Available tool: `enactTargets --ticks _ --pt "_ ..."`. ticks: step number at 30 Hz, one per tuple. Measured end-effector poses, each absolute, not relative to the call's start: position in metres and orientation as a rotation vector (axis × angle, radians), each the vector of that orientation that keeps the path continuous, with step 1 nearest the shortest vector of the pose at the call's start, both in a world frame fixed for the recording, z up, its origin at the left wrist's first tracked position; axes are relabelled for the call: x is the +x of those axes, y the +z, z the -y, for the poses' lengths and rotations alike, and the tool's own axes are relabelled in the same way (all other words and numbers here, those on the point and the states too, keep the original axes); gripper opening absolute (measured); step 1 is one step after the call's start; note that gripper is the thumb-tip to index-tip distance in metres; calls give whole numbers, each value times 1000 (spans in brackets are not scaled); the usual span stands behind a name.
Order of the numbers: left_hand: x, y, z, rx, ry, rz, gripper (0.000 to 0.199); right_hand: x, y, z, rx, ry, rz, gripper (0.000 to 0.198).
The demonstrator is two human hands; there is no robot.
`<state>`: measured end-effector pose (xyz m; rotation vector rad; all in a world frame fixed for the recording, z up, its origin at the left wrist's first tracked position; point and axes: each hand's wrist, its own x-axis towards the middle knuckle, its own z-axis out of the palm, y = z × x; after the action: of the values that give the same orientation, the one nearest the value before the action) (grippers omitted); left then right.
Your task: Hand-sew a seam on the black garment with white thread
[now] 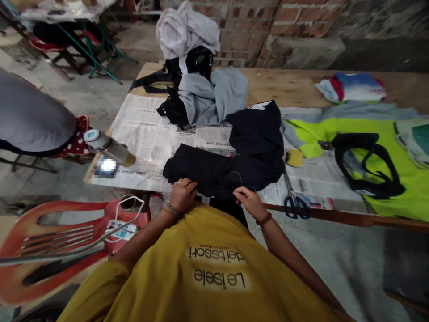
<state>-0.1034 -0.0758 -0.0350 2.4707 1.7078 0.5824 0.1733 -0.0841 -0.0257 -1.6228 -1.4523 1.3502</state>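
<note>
Head view, tabletop [284, 85]: wooden, partly spread with newspaper, before the person.
Fluorescent garment [389, 138]: spread out at the right, a black strap on it.
Dark cloth [214, 167]: lying bunched at the tabletop's near edge, both hands at its near side.
Scissors [292, 193]: just right of the dark cloth, blue handles towards the person.
Right hand [250, 201]: thumb and forefinger pinched together; whatever sits between them is too small to make out.
Left hand [182, 194]: fingers bent on the dark cloth; cannot tell whether they grip it.
White thread [240, 175]: looped on the dark cloth, near the right fingers.
</note>
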Motion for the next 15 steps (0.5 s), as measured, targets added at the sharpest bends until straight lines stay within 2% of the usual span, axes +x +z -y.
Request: enactTargets --ticks 7,15 --pt "-109 -35 69 2463 467 -1811 8 176 -24 87 -1636 1342 1452 29" --pt "-133 -9 75 2500 412 -1917 6 191 -18 95 -1633 1314 1415 32"
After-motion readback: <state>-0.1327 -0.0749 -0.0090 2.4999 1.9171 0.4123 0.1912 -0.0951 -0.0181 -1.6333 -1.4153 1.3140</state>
